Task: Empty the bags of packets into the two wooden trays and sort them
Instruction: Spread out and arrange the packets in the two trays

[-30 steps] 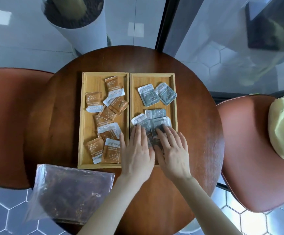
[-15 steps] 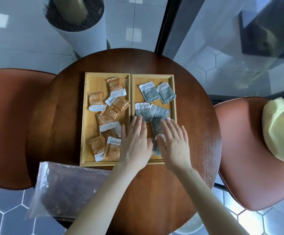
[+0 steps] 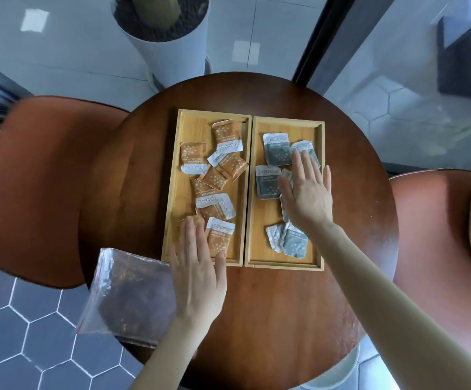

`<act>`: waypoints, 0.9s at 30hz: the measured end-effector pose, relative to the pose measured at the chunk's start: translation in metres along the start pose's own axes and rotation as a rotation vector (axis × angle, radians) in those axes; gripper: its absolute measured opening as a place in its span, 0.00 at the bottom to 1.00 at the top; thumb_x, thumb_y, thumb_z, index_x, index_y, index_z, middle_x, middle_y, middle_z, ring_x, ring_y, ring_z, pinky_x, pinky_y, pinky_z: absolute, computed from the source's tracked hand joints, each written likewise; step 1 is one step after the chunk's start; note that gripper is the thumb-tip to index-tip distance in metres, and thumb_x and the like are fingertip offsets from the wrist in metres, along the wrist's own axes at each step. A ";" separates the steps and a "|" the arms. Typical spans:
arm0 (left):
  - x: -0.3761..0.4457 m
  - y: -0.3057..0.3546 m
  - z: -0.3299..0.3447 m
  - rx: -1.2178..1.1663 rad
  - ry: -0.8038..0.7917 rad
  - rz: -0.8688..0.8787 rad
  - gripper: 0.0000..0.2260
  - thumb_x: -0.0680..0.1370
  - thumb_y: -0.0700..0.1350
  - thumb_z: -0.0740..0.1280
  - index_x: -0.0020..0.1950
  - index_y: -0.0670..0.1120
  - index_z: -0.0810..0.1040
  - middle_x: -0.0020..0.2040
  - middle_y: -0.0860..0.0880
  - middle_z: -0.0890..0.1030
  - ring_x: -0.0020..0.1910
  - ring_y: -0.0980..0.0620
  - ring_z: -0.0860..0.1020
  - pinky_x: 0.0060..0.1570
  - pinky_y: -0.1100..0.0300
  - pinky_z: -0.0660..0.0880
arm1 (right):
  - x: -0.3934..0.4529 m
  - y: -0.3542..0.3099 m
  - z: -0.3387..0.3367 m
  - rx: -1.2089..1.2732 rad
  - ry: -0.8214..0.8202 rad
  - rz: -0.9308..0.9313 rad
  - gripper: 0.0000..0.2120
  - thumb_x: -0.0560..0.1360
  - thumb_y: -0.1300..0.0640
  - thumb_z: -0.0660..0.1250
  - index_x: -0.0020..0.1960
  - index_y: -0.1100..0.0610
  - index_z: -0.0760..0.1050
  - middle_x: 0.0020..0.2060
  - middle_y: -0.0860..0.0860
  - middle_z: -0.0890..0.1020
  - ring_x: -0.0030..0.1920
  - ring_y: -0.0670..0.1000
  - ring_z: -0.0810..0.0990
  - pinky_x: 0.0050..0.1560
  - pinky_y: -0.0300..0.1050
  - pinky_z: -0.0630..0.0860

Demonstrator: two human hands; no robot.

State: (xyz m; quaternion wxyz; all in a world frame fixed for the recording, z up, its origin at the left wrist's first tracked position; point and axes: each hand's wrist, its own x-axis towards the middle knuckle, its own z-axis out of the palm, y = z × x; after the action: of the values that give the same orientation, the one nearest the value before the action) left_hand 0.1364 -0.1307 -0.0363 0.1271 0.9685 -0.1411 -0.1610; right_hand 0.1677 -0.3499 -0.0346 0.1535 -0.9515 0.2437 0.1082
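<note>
At the near left, the clear plastic bag [image 3: 127, 296] is lying flat and half over the edge of the round table [image 3: 271, 305], so a careless brush from your forearm is risking to push it off. Your left hand [image 3: 197, 274] is resting flat with the fingers spread, holding nothing, over the near rim of the left wooden tray [image 3: 172, 192]; its fingertips are touching or just covering an orange packet at the near left corner. The orange packets [image 3: 217, 178] are lying loosely and overlapping in this tray, and if you are sliding the palm forward, you are risking to shove several together against the far wall, or to flip one over the divider side. To the right, the right wooden tray [image 3: 257, 220] is holding the grey packets [image 3: 271, 178]. Your right hand [image 3: 307, 192] is also open and flat, gripping nothing, pressing on the middle grey packets. One thin packet seems to be standing on its edge under the palm, so pressing harder is risking to crease it or squeeze it over the right rim.
</note>
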 end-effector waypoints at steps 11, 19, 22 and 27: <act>0.001 -0.017 0.006 0.112 -0.068 0.010 0.29 0.80 0.57 0.39 0.73 0.41 0.59 0.74 0.42 0.63 0.73 0.47 0.57 0.66 0.39 0.53 | -0.010 -0.068 0.023 -0.140 -0.157 -0.390 0.31 0.77 0.41 0.36 0.75 0.54 0.42 0.77 0.49 0.44 0.75 0.47 0.37 0.70 0.51 0.29; 0.014 -0.025 0.000 0.070 -0.032 0.077 0.29 0.79 0.57 0.39 0.73 0.42 0.59 0.74 0.43 0.61 0.73 0.46 0.54 0.67 0.40 0.50 | -0.020 -0.082 0.027 -0.028 -0.122 -0.320 0.30 0.77 0.41 0.38 0.76 0.53 0.42 0.77 0.50 0.48 0.76 0.49 0.42 0.73 0.51 0.35; 0.011 -0.030 -0.005 0.006 -0.005 0.068 0.31 0.78 0.60 0.35 0.74 0.44 0.52 0.75 0.47 0.52 0.75 0.49 0.49 0.69 0.44 0.47 | -0.016 -0.072 0.018 0.120 0.044 -0.151 0.29 0.78 0.43 0.42 0.76 0.54 0.49 0.76 0.52 0.54 0.76 0.52 0.49 0.74 0.50 0.41; -0.006 -0.046 -0.009 -0.055 0.039 0.011 0.29 0.79 0.58 0.38 0.74 0.44 0.58 0.75 0.43 0.61 0.73 0.49 0.54 0.68 0.43 0.51 | -0.026 -0.029 0.013 0.139 0.089 0.111 0.27 0.78 0.47 0.45 0.75 0.55 0.54 0.75 0.54 0.58 0.76 0.53 0.52 0.75 0.53 0.46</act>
State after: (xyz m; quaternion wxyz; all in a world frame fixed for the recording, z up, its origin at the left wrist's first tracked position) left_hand 0.1449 -0.0842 -0.0403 0.1572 0.9669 -0.1393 -0.1450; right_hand 0.1577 -0.3101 -0.0327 0.2019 -0.9275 0.3095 0.0570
